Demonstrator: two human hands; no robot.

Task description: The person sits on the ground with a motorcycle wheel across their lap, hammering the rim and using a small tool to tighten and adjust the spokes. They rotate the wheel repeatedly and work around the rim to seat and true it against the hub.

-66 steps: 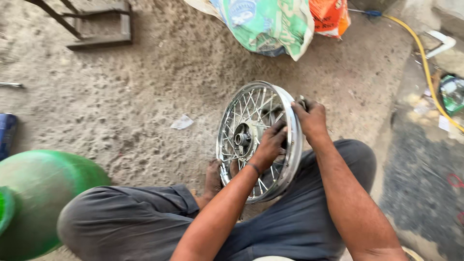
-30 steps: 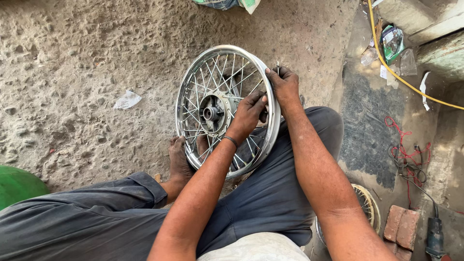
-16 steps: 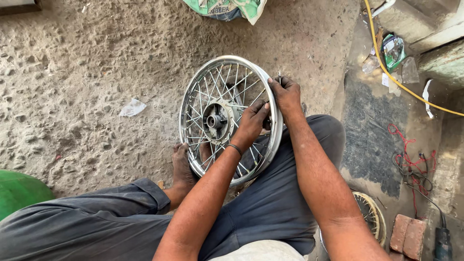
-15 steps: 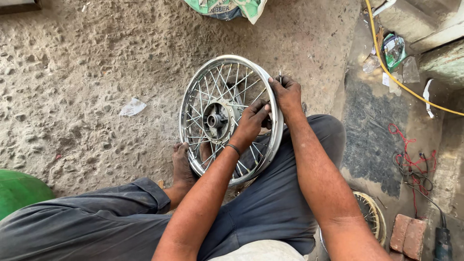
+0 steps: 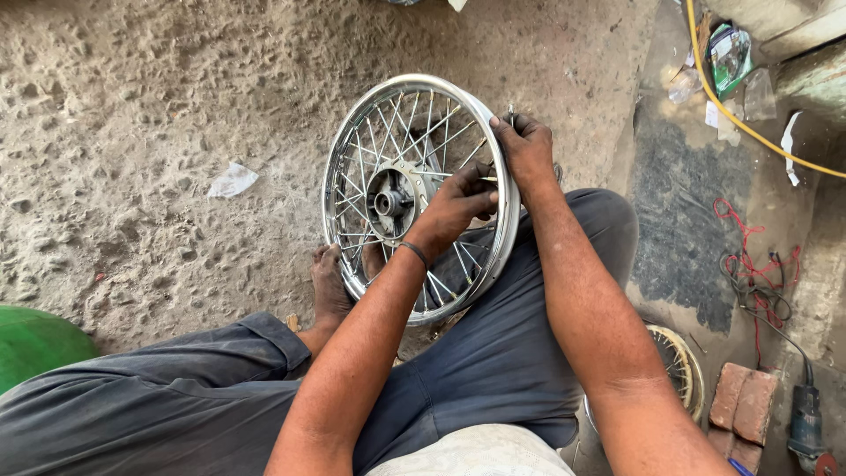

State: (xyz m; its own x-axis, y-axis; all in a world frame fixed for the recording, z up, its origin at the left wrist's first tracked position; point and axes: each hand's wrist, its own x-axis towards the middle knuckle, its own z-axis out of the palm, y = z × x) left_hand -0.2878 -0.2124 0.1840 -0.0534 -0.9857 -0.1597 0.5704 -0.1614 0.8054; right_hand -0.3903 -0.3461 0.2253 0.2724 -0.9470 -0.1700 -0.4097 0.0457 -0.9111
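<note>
**Spoked wheel held upright between the knees on a rough workshop floor**

The floor [image 5: 132, 115] is coarse, sandy, pitted concrete, with a scrap of white paper [image 5: 233, 180] lying on it to the left. On the right the ground turns darker and stained; a yellow hose [image 5: 736, 119] curves across it, with plastic wrappers [image 5: 730, 57] near its upper end. Lower right lie a tangle of red wire [image 5: 749, 264], two bricks [image 5: 743, 398] and a power tool [image 5: 806, 423]. A green rounded object [image 5: 35, 344] shows at the left edge, and part of a second spoked rim [image 5: 679, 366] lies behind the right leg.

The chrome spoked wheel [image 5: 414, 194] stands on edge on the floor, tilted slightly, between the person's legs, with a bare foot [image 5: 330, 286] against its lower left side. The left hand [image 5: 454, 207] reaches in among the spokes just right of the hub, its grip closed on a spoke near the rim. The right hand [image 5: 527, 150] sits on the rim's upper right edge, fingers curled shut around a small thin tool [image 5: 511, 115] that pokes up above the rim.
</note>
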